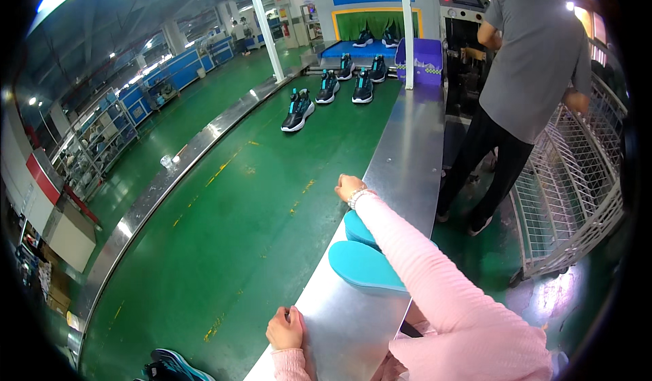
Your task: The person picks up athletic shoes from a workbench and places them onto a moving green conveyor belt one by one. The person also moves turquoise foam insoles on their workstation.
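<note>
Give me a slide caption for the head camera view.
Left hand and right hand at a metal ledge bearing teal sole-shaped pieces, black shoes farther up the green conveyor.

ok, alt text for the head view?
A person's left hand and right hand are beside a green conveyor belt, the right near two teal sole-shaped pads. Dark sneakers stand farther along; a co-worker stands right, by a wire cart.

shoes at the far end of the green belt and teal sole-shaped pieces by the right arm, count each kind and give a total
Black shoes with white soles, far end: 7
Teal sole-shaped pieces: 2 visible
Total: 9
</note>
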`<state>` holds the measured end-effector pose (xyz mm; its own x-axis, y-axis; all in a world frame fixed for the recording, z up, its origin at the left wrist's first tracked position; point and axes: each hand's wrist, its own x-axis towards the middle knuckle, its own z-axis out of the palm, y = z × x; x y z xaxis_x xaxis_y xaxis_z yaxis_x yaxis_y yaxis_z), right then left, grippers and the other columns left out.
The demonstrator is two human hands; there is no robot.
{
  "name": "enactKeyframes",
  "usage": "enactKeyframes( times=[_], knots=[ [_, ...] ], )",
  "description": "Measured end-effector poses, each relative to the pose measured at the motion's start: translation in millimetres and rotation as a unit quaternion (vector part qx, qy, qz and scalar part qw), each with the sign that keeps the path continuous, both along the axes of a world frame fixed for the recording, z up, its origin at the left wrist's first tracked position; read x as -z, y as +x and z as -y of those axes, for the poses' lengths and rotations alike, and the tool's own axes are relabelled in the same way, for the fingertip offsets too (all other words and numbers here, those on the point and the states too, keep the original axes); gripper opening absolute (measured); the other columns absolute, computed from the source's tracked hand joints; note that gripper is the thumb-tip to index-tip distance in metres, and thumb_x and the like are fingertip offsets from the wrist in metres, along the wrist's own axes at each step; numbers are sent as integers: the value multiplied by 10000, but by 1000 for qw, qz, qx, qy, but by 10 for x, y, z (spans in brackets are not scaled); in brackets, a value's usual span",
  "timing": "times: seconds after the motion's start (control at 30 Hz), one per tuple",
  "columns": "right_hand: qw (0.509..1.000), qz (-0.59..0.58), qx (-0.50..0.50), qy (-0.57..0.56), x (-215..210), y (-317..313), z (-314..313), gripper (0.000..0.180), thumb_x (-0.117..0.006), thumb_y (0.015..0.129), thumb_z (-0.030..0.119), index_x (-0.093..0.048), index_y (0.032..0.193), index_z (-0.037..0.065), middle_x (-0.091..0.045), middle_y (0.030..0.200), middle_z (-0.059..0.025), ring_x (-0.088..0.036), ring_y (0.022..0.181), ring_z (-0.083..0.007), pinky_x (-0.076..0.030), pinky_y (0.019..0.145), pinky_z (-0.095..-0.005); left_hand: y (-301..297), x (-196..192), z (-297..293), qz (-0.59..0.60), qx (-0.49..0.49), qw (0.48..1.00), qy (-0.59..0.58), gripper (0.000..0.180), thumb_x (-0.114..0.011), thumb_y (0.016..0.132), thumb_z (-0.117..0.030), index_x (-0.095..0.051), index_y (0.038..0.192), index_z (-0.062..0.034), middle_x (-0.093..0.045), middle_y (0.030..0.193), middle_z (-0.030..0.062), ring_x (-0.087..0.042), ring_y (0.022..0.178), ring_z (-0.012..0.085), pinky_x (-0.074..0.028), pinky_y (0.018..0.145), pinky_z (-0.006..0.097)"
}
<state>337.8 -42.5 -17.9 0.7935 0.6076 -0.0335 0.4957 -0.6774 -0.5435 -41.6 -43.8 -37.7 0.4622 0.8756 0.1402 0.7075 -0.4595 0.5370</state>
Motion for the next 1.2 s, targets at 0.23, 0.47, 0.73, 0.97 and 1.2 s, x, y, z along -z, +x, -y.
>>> enactKeyframes(
  times=[0.23,0.47,0.73,0.97,1.2],
  knots=[
    [998,-28,-55,-18,-23,26,20,334,-543,766,303,-610,969,48,-593,987,-180,-564,935,-317,-442,835,-384,43,-96,75,-4,-5,1000,-19,267,-527,775,-304,-597,719,-53,-602,645,144,-583,630,347,-453,590,409],
    [997,-25,-69,-29,29,81,-14,335,-537,749,268,-601,985,39,-597,981,-179,-570,928,-314,-465,807,-375,55,-104,70,-1,-5,1000,-4,267,-538,779,-318,-612,756,-63,-607,660,129,-592,636,311,-451,588,381],
    [997,-60,5,39,-31,54,-33,383,-508,788,207,-494,1141,59,-534,1115,-156,-538,1002,-313,-453,836,-388,120,-186,99,-47,-12,999,11,365,-477,812,-337,-549,665,-11,-564,663,184,-550,643,364,-420,594,411],
    [996,76,45,28,-622,113,-46,418,-359,865,112,-362,1274,202,-606,953,-132,-604,876,-258,-492,689,-366,94,-152,119,-94,-50,994,4,388,-462,808,-383,-572,673,-36,-589,682,175,-560,656,376,-435,612,429],
    [982,110,-106,-115,-895,281,-184,292,-448,802,111,-586,1056,70,-579,1071,-122,-569,974,-274,-469,810,-381,86,-184,129,-98,-59,993,20,412,-479,797,-398,-575,632,-33,-575,623,180,-557,620,379,-434,593,446]
  ],
)
